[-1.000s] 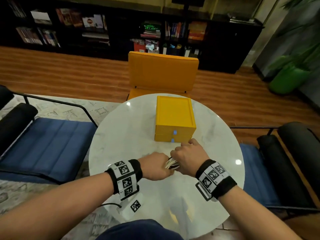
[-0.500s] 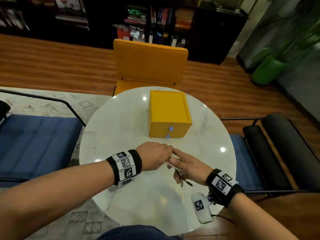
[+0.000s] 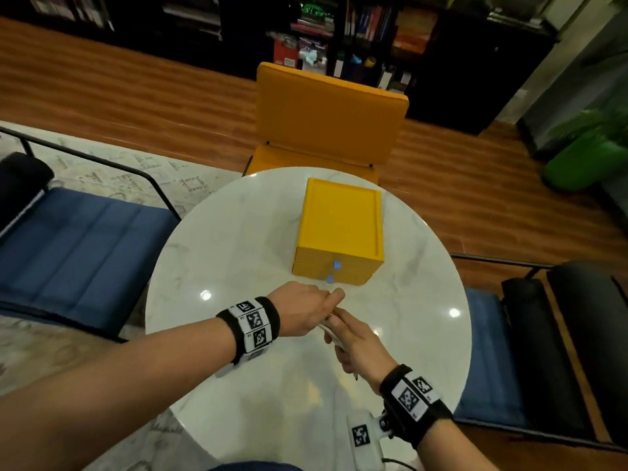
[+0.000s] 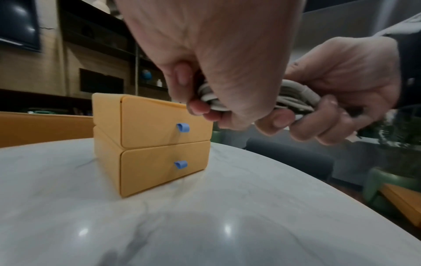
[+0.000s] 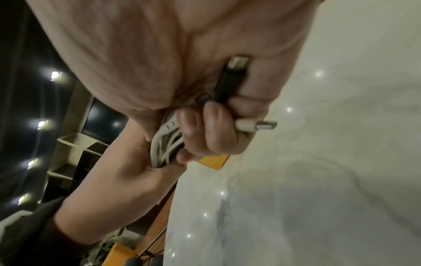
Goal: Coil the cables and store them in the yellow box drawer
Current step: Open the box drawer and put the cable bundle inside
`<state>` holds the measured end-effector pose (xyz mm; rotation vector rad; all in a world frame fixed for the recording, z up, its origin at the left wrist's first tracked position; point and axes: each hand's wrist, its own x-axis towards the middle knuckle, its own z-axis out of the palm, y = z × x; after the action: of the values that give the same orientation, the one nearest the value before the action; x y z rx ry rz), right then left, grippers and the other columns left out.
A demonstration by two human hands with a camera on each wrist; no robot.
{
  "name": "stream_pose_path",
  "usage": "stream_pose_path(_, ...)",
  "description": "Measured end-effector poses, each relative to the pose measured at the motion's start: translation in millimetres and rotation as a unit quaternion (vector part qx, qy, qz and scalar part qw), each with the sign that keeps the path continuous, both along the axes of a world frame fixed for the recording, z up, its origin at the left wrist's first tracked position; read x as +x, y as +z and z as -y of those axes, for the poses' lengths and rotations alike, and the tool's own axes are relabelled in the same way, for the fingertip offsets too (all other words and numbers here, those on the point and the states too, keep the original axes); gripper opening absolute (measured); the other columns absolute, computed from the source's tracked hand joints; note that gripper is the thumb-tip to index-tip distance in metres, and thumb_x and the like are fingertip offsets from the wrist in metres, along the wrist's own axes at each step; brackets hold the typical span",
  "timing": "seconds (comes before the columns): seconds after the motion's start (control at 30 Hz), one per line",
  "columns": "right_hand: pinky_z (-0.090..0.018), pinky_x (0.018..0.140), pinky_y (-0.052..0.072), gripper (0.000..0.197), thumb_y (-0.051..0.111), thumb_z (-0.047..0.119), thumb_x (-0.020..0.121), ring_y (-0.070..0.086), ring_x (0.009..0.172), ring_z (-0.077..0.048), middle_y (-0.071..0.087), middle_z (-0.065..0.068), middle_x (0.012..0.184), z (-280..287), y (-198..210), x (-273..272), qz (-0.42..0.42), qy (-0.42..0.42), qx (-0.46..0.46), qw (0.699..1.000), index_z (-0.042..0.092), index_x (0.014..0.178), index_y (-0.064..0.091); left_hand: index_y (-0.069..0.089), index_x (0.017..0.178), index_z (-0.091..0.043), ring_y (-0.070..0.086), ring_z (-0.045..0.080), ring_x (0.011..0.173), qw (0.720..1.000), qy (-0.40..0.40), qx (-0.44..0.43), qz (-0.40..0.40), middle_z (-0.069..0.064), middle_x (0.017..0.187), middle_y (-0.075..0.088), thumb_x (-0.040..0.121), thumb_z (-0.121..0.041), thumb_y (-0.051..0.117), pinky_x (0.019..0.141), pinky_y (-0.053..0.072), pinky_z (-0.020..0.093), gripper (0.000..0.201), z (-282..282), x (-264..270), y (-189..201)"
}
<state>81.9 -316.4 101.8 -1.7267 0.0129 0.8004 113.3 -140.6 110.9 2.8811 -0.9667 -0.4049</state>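
Note:
A yellow two-drawer box (image 3: 339, 232) (image 4: 148, 142) with small blue pull tabs stands on the round white marble table (image 3: 238, 249); both drawers are closed. Just in front of it, above the table, both hands hold one coiled bundle of white cables (image 4: 293, 97) (image 5: 165, 145). My left hand (image 3: 306, 312) (image 4: 216, 86) grips one end of the bundle. My right hand (image 3: 353, 341) (image 5: 205, 126) grips the other end, with a black USB plug (image 5: 230, 82) and a white plug (image 5: 255, 126) sticking out between its fingers.
A yellow chair (image 3: 326, 120) stands behind the table, blue-cushioned chairs at the left (image 3: 78, 243) and right (image 3: 492, 362). A dark bookshelf (image 3: 339, 28) lines the far wall, and a green pot (image 3: 577, 164) sits at the right.
My right hand has turned and dropped back toward me along the bundle, from over it to beside it. The left hand keeps its grip. The head view has shifted closer.

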Motion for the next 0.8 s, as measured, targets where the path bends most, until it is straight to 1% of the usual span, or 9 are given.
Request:
stream_pose_path(0.17,-0.024,0.042,0.029,0.03,0.05,0.036,0.102,0.034,0.047,-0.009,0.054,0.0,0.079,20,-18,11,-0.003,-0.013,-0.003,1.0,0.038,0.13,0.059,0.036,0.131,-0.012,0.062,0.033,0.096,0.999,0.053,-0.001,-0.01,0.011,0.107,0.065,0.094,-0.015,0.053,0.058,0.042,0.038,0.041,23,7,-17)
stream_pose_path(0.27,-0.022,0.042,0.034,0.037,0.051,0.029,0.102,0.037,0.046,-0.009,0.06,0.007,0.078,37,-25,22,0.004,-0.018,-0.028,0.999,0.038,0.138,0.053,0.036,0.132,-0.013,0.06,0.032,0.107,0.995,0.095,-0.012,-0.027,0.01,0.115,0.062,0.093,-0.019,0.057,0.066,0.05,0.042,0.045,41,15,-25)
stream_pose_path(0.33,-0.023,0.042,0.035,0.038,0.051,0.028,0.102,0.038,0.046,-0.01,0.061,0.005,0.079,49,-28,29,0.009,-0.018,-0.039,0.999,0.036,0.139,0.053,0.034,0.135,-0.016,0.055,0.03,0.116,0.989,0.132,-0.043,-0.054,0.008,0.127,0.057,0.089,-0.034,0.067,0.075,0.054,0.045,0.059,49,20,-31)
stream_pose_path(0.43,-0.024,0.044,0.034,0.038,0.054,0.03,0.101,0.037,0.048,-0.012,0.063,0.002,0.079,80,-37,36,0.001,-0.038,-0.046,0.998,0.037,0.138,0.054,0.034,0.138,-0.019,0.051,0.024,0.121,0.963,0.215,-0.107,-0.119,0.001,0.138,0.047,0.07,-0.061,0.078,0.083,0.052,0.043,0.091,45,21,-42)
stream_pose_path(0.5,-0.026,0.044,0.034,0.038,0.055,0.031,0.1,0.037,0.048,-0.013,0.065,0.001,0.08,107,-44,37,-0.008,-0.06,-0.054,0.997,0.037,0.138,0.054,0.043,0.132,-0.018,0.055,0.021,0.111,0.928,0.292,-0.143,-0.183,0.0,0.133,0.05,0.071,-0.066,0.075,0.082,0.049,0.036,0.084,37,19,-53)
stream_pose_path(0.6,-0.026,0.045,0.035,0.037,0.054,0.03,0.101,0.039,0.051,-0.012,0.066,0.007,0.071,141,-47,32,-0.003,-0.074,-0.073,0.995,0.039,0.137,0.054,0.06,0.112,-0.014,0.063,0.02,0.091,0.842,0.435,-0.2,-0.247,0.007,0.113,0.068,0.09,-0.056,0.062,0.07,0.05,0.03,0.048,33,23,-74)
stream_pose_path(0.67,-0.019,0.056,0.042,0.037,0.051,0.031,0.102,0.048,0.06,-0.004,0.068,0.014,0.083,155,-47,27,0.043,-0.039,-0.113,0.992,0.039,0.138,0.051,0.063,0.109,-0.01,0.065,0.024,0.08,0.726,0.539,-0.298,-0.307,0.013,0.105,0.071,0.095,-0.056,0.053,0.059,0.053,0.032,0.049,41,37,-83)
stream_pose_path(0.73,-0.013,0.084,0.044,0.042,0.049,0.038,0.1,0.059,0.095,0.003,0.065,0.013,0.119,162,-49,21,0.111,0.015,-0.15,0.982,0.04,0.142,0.045,0.062,0.111,-0.01,0.064,0.026,0.076,0.59,0.612,-0.381,-0.363,0.011,0.103,0.07,0.095,-0.059,0.049,0.054,0.049,0.03,0.053,51,54,-86)
stream_pose_path(0.8,-0.01,0.095,0.039,0.045,0.045,0.05,0.094,0.057,0.114,0.002,0.062,0.012,0.127,163,-48,17,0.164,0.066,-0.164,0.97,0.05,0.139,0.038,0.06,0.106,-0.012,0.062,0.025,0.072,0.51,0.636,-0.436,-0.382,0.007,0.095,0.068,0.097,-0.052,0.051,0.054,0.045,0.028,0.043,59,68,-90)
